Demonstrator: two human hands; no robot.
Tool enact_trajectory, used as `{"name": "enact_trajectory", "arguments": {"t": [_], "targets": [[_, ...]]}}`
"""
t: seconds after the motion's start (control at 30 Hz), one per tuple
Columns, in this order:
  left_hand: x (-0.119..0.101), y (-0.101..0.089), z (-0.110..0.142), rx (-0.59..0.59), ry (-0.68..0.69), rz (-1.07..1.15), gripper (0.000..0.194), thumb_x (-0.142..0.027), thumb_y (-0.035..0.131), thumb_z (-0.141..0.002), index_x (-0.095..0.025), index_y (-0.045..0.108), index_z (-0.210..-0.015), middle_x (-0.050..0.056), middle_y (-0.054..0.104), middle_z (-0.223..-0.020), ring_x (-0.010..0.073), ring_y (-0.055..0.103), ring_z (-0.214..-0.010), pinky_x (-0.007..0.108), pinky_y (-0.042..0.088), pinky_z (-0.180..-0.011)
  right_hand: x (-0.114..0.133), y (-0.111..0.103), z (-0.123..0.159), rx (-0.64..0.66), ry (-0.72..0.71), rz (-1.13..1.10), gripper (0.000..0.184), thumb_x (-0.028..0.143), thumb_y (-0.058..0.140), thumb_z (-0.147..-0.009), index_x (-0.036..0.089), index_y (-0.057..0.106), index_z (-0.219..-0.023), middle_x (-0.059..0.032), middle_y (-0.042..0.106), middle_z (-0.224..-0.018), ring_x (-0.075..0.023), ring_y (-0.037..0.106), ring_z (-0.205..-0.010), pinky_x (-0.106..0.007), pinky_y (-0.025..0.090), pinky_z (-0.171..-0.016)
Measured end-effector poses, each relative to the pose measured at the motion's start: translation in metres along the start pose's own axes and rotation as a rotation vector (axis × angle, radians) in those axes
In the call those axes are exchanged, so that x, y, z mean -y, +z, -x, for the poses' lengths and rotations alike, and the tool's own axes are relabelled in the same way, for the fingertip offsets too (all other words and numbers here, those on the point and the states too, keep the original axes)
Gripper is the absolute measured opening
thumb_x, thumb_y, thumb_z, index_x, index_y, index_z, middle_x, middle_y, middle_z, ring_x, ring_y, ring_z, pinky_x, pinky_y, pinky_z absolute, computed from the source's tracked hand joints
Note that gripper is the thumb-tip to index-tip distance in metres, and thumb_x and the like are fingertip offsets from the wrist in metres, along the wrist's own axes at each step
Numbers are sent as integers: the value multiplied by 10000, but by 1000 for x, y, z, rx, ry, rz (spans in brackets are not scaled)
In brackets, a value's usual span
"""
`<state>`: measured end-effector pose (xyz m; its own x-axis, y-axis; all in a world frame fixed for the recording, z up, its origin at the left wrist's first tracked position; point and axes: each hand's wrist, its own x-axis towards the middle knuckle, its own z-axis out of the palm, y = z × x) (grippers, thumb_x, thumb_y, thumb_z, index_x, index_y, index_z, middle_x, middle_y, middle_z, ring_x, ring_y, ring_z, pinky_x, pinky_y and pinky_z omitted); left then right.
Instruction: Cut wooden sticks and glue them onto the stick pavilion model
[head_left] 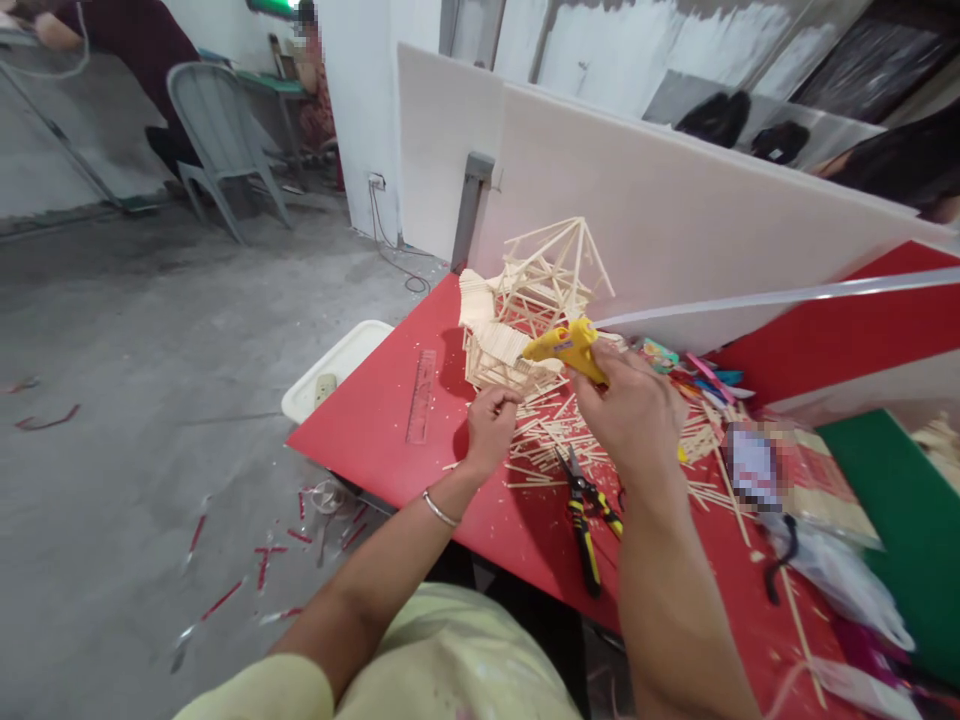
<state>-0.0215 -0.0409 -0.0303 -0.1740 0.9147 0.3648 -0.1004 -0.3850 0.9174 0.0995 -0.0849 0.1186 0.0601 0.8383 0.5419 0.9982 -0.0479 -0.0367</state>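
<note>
In my right hand (634,405) is a yellow glue gun (564,343), its nozzle pointing left at the stick model. The model (510,340) is built of thin pale wooden sticks, with a slatted lower part and an open pointed frame (579,240) behind. My left hand (493,425) is closed at the model's front edge, fingertips pinched; what they hold, if anything, is too small to make out. Loose wooden sticks (547,440) lie scattered under and between my hands. Pruning shears (581,520) with black and yellow handles rest in front of them, blades apart.
A clear ruler (421,397) lies left on the red table (367,430). White boards (675,210) stand behind. Plastic bags (840,580) and a green board (892,520) crowd the right. A white stool (337,365) stands by the table's left edge. Other people sit farther back.
</note>
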Motion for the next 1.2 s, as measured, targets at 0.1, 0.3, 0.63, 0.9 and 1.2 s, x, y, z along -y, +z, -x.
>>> {"name": "enact_trajectory", "arguments": {"t": [0.1, 0.3, 0.63, 0.9, 1.2], "targets": [[-1, -2, -3, -54, 17, -85, 210, -54, 524, -767, -202, 672, -741, 18, 648, -809, 162, 600, -822, 277, 463, -755, -18, -2, 3, -64, 52, -63, 402, 427, 508, -913, 218, 638, -1232, -92, 677, -1171, -234, 624, -938, -337, 414, -768], [3, -3, -6, -132, 178, -328, 210, -68, 581, -767, -219, 689, -866, 43, 652, -959, 195, 583, -968, 319, 452, -880, -57, -21, 14, -118, 165, -303, 402, 502, 551, -886, 208, 671, -1132, -69, 708, -931, -180, 613, -747, -309, 443, -681], [22, 10, -6, -113, 370, -645, 205, -191, 604, -833, -210, 702, -1012, 78, 649, -1097, 225, 555, -1115, 394, 426, -1002, -118, -25, 21, -29, 240, -429, 366, 480, 586, -838, 217, 705, -1064, -61, 713, -894, -183, 591, -699, -305, 413, -623], [27, 38, -17, -72, 319, -863, 215, -310, 628, -858, -242, 728, -1036, 82, 666, -1073, 254, 547, -1087, 409, 421, -967, -134, -31, 20, 66, 308, -364, 325, 435, 516, -882, 232, 700, -1059, -76, 719, -914, -226, 612, -778, -321, 364, -642], [18, 55, -25, -44, 184, -940, 224, -425, 588, -867, -247, 722, -895, 69, 700, -962, 248, 592, -1028, 387, 447, -916, -137, -24, 14, 163, 303, -412, 312, 396, 506, -904, 185, 692, -1041, -106, 712, -915, -222, 623, -782, -310, 365, -632]]}}
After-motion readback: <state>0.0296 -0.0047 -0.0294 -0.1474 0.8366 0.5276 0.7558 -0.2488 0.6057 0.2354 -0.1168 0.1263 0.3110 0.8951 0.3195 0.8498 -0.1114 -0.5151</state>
